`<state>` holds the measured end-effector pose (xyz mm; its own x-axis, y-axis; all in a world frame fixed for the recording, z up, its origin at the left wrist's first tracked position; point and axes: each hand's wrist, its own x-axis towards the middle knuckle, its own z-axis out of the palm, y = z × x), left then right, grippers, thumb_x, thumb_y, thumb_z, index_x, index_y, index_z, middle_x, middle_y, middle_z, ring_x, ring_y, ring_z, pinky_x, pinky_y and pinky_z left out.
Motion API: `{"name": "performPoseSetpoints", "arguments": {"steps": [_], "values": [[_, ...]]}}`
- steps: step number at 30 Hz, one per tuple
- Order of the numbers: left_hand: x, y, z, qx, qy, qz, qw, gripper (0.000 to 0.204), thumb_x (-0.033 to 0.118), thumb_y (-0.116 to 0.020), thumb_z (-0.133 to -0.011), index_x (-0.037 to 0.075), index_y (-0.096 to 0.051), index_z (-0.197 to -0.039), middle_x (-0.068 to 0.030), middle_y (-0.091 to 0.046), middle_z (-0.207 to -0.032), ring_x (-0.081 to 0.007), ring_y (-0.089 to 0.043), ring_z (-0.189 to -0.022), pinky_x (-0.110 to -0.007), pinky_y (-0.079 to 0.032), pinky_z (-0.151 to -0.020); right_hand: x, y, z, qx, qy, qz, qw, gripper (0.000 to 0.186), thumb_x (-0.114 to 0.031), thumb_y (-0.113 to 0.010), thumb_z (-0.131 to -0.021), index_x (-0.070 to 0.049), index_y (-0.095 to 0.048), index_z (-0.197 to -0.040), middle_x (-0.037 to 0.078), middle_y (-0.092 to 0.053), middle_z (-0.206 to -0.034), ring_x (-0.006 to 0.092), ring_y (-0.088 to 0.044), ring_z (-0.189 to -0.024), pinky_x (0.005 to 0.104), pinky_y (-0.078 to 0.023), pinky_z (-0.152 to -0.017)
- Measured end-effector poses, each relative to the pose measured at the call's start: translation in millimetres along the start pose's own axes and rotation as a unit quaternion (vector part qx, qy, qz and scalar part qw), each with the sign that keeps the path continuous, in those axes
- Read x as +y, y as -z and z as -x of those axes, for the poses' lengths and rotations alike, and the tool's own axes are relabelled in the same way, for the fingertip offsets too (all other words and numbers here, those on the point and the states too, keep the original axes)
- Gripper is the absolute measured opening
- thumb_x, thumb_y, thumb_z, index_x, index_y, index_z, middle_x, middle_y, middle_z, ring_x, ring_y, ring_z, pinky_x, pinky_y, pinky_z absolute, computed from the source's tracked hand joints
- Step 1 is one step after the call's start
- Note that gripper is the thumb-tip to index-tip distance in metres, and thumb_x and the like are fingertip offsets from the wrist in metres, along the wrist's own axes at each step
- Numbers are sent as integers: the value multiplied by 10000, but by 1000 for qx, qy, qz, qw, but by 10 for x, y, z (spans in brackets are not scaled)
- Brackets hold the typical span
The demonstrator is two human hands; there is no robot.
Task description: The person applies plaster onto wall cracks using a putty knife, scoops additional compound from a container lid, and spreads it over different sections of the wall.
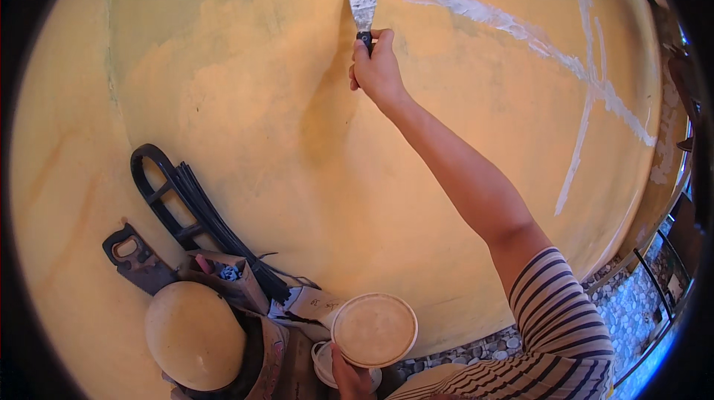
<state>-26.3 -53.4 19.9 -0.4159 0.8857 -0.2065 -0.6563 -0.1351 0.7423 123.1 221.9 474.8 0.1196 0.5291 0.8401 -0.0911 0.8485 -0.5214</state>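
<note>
Putty knife (363, 7) has its blade at the left end of a ragged white streak (476, 8) high on the yellow wall (245, 102), the right hand (377, 69) closed around its black handle. The left hand (349, 376) grips a round pale tub (374, 329) near the lower edge. To its left, clutter crowds the wall's foot: a handsaw (143, 262), a black looped frame (199, 210), an open box (251, 292) and a cream dome-shaped object (195, 335). Pebbled flooring (491, 346) shows at right, partly hidden by the striped sleeve (561, 303).
</note>
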Motion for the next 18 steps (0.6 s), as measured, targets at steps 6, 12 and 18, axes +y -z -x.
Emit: {"name": "performPoseSetpoints", "arguments": {"steps": [6, 12, 18], "values": [[-2, 92, 90, -116, -224, -318, 914, 452, 385, -378, -1047, 38, -497, -1312, -66, -593, -1183, -220, -563, -1087, -353, -457, -950, -31, 7, -116, 45, 3, 29, 999, 269, -124, -462, -1001, -1, -260, -1130, 89, -509, -695, 168, -540, -455, 322, -462, -371], [27, -21, 90, -59, -123, -172, 976, 474, 415, -358, -1045, 57, -503, -1319, -71, -581, -1259, -214, -555, -1143, -363, -466, -970, -151, 2, -83, 47, 52, 42, 997, 267, -131, -459, -1005, 14, -266, -1119, 95, -521, -666, 187, -555, -451, 339, -471, -378], [130, -137, 132, 26, 77, 22, 996, 510, 443, -340, -1046, 71, -476, -1367, -81, -552, -1339, -223, -534, -1201, -376, -458, -1007, -67, -28, 116, 23, -6, 70, 997, 267, -132, -467, -1001, 13, -274, -1115, 123, -551, -673, 200, -554, -444, 344, -472, -383]]}}
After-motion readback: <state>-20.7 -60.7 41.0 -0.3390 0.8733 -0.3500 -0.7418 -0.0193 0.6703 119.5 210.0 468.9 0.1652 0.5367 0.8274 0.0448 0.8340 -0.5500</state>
